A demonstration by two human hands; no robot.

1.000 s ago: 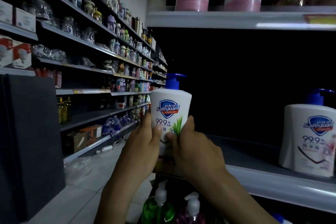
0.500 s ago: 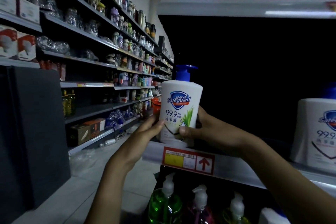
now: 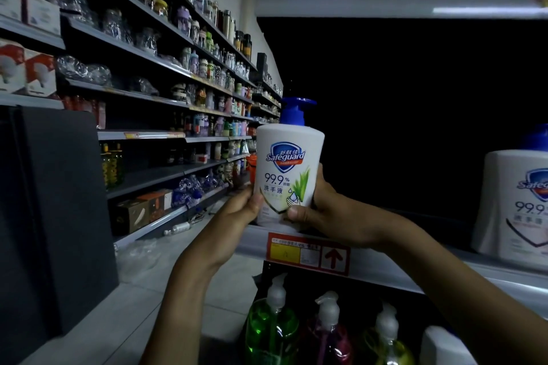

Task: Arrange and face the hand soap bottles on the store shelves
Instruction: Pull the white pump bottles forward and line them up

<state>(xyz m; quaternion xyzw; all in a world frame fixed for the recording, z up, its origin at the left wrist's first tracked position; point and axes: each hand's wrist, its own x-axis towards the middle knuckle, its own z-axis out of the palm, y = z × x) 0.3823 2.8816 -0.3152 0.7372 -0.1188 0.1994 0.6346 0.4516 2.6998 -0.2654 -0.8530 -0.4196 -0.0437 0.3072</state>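
Head view. A white Safeguard hand soap bottle with a blue pump stands upright at the left front corner of the middle shelf, label facing the camera. The two hands clasp its lower half from opposite sides. The left hand grips the left flank, thumb against the front edge. The right hand wraps round the right flank, its thumb pinching the lower label. The hands are apart, with the bottle between them. Whether the base rests on the shelf or hangs just above it cannot be told. A red and yellow price tag sits on the shelf lip just below the bottle. A second Safeguard bottle stands well apart at the right. Clear pump bottles occupy the shelf below.
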